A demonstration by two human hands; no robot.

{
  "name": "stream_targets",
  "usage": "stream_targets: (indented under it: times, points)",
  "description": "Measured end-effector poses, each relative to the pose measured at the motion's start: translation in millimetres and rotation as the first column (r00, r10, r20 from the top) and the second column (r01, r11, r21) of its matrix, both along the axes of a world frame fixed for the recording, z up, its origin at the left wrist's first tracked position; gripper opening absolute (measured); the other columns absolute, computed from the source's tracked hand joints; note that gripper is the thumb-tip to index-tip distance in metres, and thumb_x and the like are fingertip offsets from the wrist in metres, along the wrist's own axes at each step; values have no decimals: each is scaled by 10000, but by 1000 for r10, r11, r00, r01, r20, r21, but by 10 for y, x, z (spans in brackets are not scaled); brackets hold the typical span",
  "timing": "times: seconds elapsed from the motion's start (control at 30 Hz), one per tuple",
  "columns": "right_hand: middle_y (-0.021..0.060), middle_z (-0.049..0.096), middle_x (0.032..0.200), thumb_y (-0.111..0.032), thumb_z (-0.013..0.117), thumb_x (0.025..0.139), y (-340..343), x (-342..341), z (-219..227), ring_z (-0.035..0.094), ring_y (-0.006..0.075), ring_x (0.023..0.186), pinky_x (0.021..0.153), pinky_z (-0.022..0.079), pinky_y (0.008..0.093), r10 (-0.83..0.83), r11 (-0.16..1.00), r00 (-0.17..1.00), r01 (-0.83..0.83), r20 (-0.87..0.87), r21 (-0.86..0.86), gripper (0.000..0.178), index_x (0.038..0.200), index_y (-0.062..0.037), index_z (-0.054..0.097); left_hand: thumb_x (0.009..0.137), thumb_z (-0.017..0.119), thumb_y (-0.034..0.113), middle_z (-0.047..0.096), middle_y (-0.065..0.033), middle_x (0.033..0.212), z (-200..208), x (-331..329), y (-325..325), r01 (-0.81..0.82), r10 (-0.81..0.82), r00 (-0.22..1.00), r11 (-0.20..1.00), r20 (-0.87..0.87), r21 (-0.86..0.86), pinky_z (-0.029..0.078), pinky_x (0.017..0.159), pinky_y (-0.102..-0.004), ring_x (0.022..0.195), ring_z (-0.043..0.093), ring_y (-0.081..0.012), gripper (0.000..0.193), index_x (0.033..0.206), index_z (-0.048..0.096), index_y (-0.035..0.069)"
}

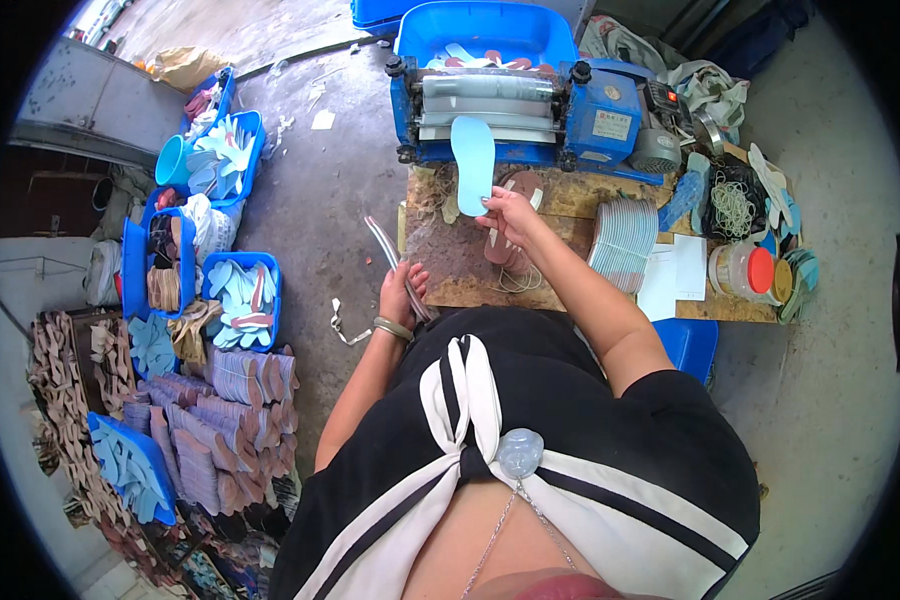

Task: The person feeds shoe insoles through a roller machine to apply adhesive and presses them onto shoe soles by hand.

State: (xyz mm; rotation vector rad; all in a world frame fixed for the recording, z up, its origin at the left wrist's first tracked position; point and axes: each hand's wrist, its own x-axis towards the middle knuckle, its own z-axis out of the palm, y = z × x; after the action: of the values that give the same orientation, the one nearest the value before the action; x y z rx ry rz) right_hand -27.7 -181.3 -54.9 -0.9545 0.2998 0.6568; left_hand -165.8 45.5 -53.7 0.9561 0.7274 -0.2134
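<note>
In my right hand (510,216) a light blue insole (473,165) is pinched by its lower end. Its upper end lies in front of the rollers (487,100) of a blue roller machine (604,110); whether it touches them I cannot tell. My left hand (406,288), lower and to the left, is closed round a few insoles (383,243) seen edge-on. They stick out above and below the fingers, beside the table's left edge. Behind my right hand, brown insoles (525,188) lie on the wooden table (450,280), partly hidden by the hand.
A row of stacked insoles (622,245) stands right of my forearm, beside white paper (658,285) and a red-lidded jar (745,268). Behind the rollers sits a blue bin (560,35) of insoles. Leftward on the floor are blue crates (277,330) and bundled insoles (210,440).
</note>
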Motion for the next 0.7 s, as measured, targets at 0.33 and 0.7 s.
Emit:
stream_targets:
  times: [0.33, 0.7]
  points:
    - [63, 585, 941, -18, 455, 847, 82, 567, -68, 600, 165, 803, 639, 542, 261, -71, 988, 995, 80, 69, -129, 201, 1037, -15, 519, 866, 528, 328, 584, -95, 944, 6, 19, -17, 10, -10, 1000, 1000, -16, 6, 492, 584, -253, 757, 595, -160, 357, 1037, 459, 22]
    - [128, 603, 982, -122, 534, 856, 162, 268, -292, 635, 188, 745, 586, 517, 258, 21, 980, 996, -3, 88, -199, 349, 1178, -21, 447, 867, 534, 320, 557, -101, 985, 2, 52, -60, -37, 37, 999, 999, 24, 37, 494, 606, -257, 776, 591, -169, 379, 1076, 403, 32]
